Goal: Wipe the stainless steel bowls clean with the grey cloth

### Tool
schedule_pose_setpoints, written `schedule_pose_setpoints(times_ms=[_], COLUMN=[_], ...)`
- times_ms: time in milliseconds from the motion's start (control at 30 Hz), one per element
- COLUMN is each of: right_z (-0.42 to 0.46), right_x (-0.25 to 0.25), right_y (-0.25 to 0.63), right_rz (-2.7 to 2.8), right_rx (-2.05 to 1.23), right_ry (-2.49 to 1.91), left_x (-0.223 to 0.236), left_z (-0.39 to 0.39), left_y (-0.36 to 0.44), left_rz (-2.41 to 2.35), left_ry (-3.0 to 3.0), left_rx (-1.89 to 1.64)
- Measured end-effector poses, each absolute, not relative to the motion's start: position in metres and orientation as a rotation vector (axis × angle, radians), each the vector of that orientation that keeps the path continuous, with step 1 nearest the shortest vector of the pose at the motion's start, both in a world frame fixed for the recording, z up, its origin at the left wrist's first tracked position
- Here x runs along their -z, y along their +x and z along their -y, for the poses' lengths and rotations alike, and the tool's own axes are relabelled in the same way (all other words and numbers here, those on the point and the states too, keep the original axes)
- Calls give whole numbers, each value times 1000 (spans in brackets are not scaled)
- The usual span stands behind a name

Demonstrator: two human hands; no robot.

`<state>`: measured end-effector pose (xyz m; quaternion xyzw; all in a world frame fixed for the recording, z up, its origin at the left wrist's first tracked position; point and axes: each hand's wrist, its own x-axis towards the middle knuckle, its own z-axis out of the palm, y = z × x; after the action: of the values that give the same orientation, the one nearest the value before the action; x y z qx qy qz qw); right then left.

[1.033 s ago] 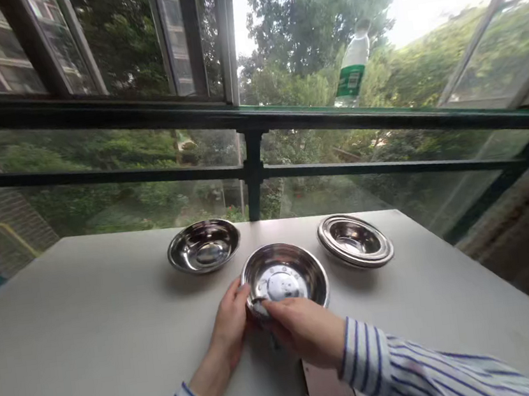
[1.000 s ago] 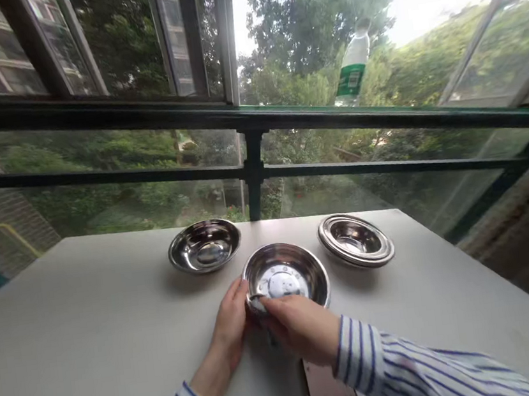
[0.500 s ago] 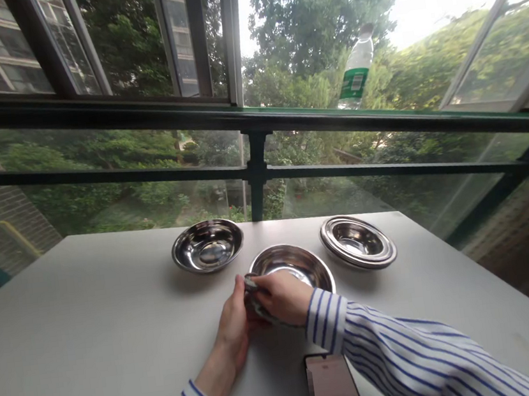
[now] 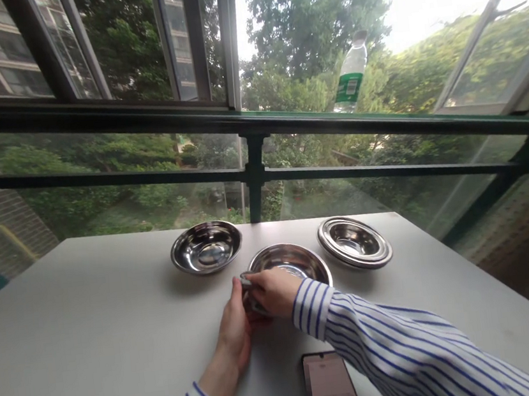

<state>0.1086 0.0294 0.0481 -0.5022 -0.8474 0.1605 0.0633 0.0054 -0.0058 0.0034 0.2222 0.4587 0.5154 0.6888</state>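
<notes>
Both of my hands meet in front of the middle steel bowl [image 4: 307, 254]. Between them is a small grey, crumpled piece that looks like a cloth [image 4: 246, 282]. My right hand [image 4: 276, 291] pinches it from above, knuckles up, and covers the near part of the bowl. My left hand [image 4: 235, 330] is around its lower left side, thumb pointing up and fingers curled underneath, partly hidden. Whether another thing lies inside the grip cannot be seen.
A second steel bowl [image 4: 188, 262] stands to the left, and stacked steel bowls [image 4: 380, 254] to the right, on a white table [image 4: 94, 347]. A phone [image 4: 331, 386] lies near my right forearm. Behind are a green railing [image 4: 147, 181] and a plastic bottle [image 4: 351, 81].
My right hand has shifted slightly left and up, closer to my left thumb. Less of the grey cloth shows below it. The view has turned a little; bowls and phone stay put.
</notes>
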Motion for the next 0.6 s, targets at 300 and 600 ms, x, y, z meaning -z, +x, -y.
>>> schedule_pose_setpoints(times_ms=[300, 600], right_z=[-19, -18], right_x=[-41, -39], right_y=[116, 110], right_rz=[2434, 2482], right_rx=[-519, -617], right_ry=[-1550, -1488], left_x=[-2, -3], left_z=[9, 7], left_y=[12, 5], left_rz=[-1083, -1026], left_ry=[558, 474], left_rx=[-1124, -1240])
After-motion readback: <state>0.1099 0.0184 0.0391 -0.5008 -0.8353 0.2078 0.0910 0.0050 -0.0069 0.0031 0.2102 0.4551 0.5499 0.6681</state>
